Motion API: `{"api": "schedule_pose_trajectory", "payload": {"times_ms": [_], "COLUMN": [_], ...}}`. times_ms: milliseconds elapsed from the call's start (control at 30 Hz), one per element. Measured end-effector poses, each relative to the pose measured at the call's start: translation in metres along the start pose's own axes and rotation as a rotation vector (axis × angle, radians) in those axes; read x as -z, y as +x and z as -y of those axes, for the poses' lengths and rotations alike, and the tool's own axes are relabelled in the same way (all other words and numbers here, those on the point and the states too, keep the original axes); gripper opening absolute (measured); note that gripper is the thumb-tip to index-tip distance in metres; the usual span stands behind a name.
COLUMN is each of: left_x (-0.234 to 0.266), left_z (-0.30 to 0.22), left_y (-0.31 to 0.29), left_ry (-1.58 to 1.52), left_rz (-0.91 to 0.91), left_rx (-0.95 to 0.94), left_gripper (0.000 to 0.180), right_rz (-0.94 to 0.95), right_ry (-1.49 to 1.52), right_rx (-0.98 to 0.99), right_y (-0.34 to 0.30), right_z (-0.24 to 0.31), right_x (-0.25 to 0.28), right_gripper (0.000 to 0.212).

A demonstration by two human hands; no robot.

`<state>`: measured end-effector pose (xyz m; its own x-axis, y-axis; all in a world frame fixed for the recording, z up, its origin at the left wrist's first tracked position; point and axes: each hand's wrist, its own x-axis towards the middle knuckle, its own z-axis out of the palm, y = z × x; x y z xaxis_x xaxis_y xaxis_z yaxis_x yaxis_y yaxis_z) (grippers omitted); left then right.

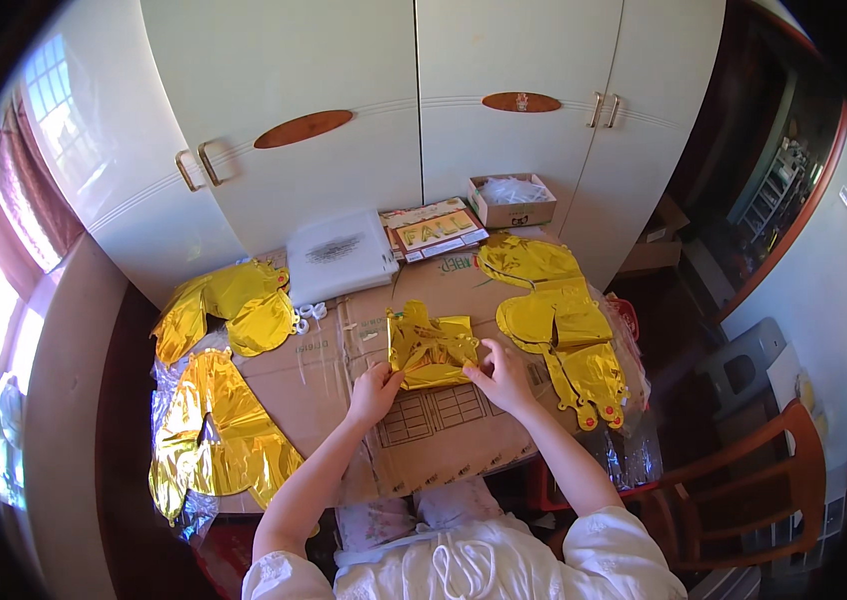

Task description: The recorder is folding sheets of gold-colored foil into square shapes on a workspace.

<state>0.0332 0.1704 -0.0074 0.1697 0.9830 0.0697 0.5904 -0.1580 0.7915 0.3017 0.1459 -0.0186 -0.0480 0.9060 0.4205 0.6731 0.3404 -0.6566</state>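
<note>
A folded gold foil balloon (432, 372) lies at the middle of the cardboard-covered table. My left hand (375, 393) pinches its near left corner between thumb and fingers. At the near right edge, my right hand (502, 377) grips the same balloon, thumb on top. Its upper layers are crumpled and shiny. To the right, flat gold foil balloons (556, 315) lie spread in a column. On the left side rest another gold foil balloon (219, 425) near me and a further gold foil piece (229, 305) behind it.
A stack of clear plastic bags (342, 255), a printed card packet (434, 232) and an open box of white strips (514, 198) line the back, before a white cupboard (344, 60). White-handled scissors (310, 316) lie at left. A wooden chair (754, 490) stands right.
</note>
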Motion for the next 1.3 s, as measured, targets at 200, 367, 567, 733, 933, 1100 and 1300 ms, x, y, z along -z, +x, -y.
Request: {"api": "schedule_pose_trajectory", "payload": {"times_ms": [200,367,567,733,933,1100,1300], "left_x": [-0.002,-0.006,-0.008,-0.007,-0.006,0.011,0.027], "left_z": [0.004,0.011,0.009,0.003,-0.006,-0.008,0.002], "left_y": [0.001,0.004,0.004,0.003,0.000,-0.001,-0.003], "left_ry": [-0.008,-0.006,-0.017,-0.045,-0.096,0.000,-0.053], "left_rz": [-0.015,-0.015,-0.033,-0.027,-0.122,-0.067,0.059], "left_rx": [0.002,0.024,0.055,0.056,-0.012,0.067,0.189], "left_gripper": [0.031,0.029,0.025,0.027,0.027,0.030,0.028], "right_rz": [0.078,0.144,0.193,0.141,0.080,0.091,0.066], "right_ry": [0.054,0.056,0.030,-0.044,-0.126,-0.175,-0.180], "right_rx": [-0.055,-0.150,-0.264,-0.232,-0.141,-0.119,-0.079], "right_y": [-0.010,-0.007,-0.002,-0.002,-0.006,-0.005,-0.008], "right_z": [-0.010,-0.014,-0.008,-0.005,-0.006,-0.003,-0.005], "right_x": [0.007,0.004,0.001,-0.006,-0.013,-0.013,-0.014], "right_gripper": [0.048,0.036,0.034,0.034,0.030,0.024,0.021]}}
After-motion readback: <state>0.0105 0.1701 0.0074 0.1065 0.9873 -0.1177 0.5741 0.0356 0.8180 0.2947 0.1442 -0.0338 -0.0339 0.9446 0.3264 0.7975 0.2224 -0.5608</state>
